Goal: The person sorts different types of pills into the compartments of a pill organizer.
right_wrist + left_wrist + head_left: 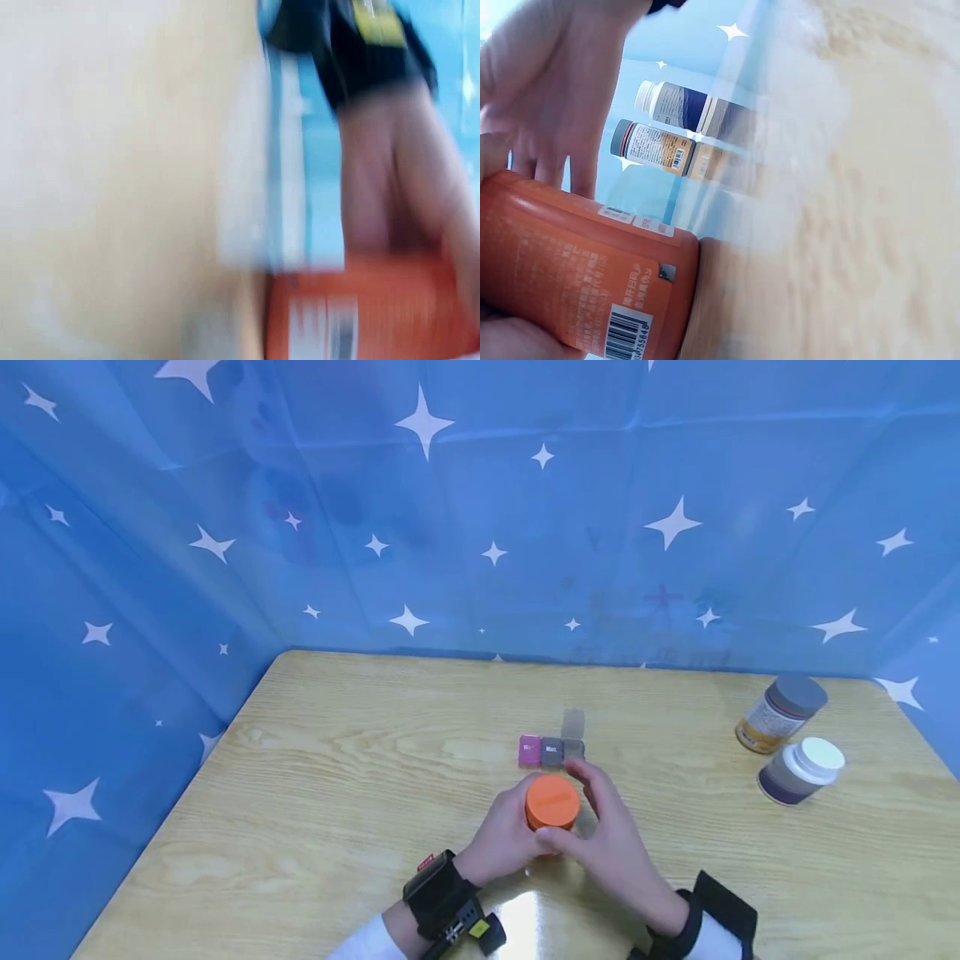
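Note:
An orange bottle (552, 803) with an orange lid stands upright on the table, my left hand (499, 837) gripping it around the side. Text and a barcode show on its label in the left wrist view. My right hand (617, 845) is spread at the lid, its thumb at the near edge and its index finger apart from the far side. Just beyond the bottle lies a small pill organizer (551, 751) with pink and grey compartments. One grey compartment's lid (573, 724) is flipped up. The right wrist view is blurred.
Two more bottles stand at the right of the wooden table (337, 793): one with a dark grey cap (780, 712) and a white-capped one (801, 770). A blue curtain (480, 527) with white stars runs along the back and sides.

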Available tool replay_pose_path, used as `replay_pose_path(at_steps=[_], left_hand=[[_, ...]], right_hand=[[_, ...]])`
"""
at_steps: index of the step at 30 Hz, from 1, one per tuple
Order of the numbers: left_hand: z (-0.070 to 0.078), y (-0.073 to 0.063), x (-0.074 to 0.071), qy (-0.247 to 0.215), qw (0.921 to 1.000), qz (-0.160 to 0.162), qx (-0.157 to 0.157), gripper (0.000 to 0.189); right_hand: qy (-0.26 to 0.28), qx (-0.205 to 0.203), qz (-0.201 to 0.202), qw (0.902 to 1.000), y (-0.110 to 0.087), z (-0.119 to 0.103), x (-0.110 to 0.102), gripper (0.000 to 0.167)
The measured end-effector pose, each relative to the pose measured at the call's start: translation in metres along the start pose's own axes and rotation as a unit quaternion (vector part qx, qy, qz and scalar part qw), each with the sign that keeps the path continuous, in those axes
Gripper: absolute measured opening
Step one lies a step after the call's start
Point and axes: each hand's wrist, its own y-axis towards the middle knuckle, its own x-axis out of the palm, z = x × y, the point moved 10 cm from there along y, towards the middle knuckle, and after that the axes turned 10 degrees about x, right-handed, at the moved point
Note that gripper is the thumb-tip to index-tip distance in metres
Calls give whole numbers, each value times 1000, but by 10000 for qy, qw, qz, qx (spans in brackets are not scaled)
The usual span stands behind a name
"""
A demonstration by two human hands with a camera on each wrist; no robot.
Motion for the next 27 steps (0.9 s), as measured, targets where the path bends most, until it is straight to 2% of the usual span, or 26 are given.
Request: replay_pose_path(at_steps=[1,3,5,7,9,11,13,16,19,22,25,27], left_hand=[[0,0,-1,-9,10000,15,0,53],[0,0,-2,-60,10000,52,0,53],[1,0,-2,-68,9999,76,33,54],[2,0,-2,-98,9999,86,72,53],[2,0,-2,-78,9999,64,88,54],[1,-1,-3,-29,10000,43,63,57],[-2,-1,-4,27,10000,50,10,57],[-6,-1,-7,18,9999,131,-41,55],[-7,-1,-9,-107,9998,141,-87,54],[-7,1,-8,-165,9997,67,-148,55],[-7,2,-6,-202,9996,-11,-191,56],[-6,3,-5,-214,9995,-53,-204,55]], right_hand=[[112,98,322,9994,-6,-2,0,77],[277,249,659,9971,-12,-4,2,71],[348,301,724,9963,-13,-5,4,68],[396,298,594,9970,-8,-3,3,64],[395,202,202,9988,0,0,2,60],[384,-53,-405,9984,10,2,2,57],[409,-446,-1138,9917,20,2,4,56],[331,-856,-2038,9747,29,1,10,55],[285,-1014,-2628,9591,36,0,14,55],[417,-1083,-3104,9435,39,0,17,54],[785,-1073,-3652,9214,40,0,20,55],[1001,-924,-3955,9083,38,3,23,60]])
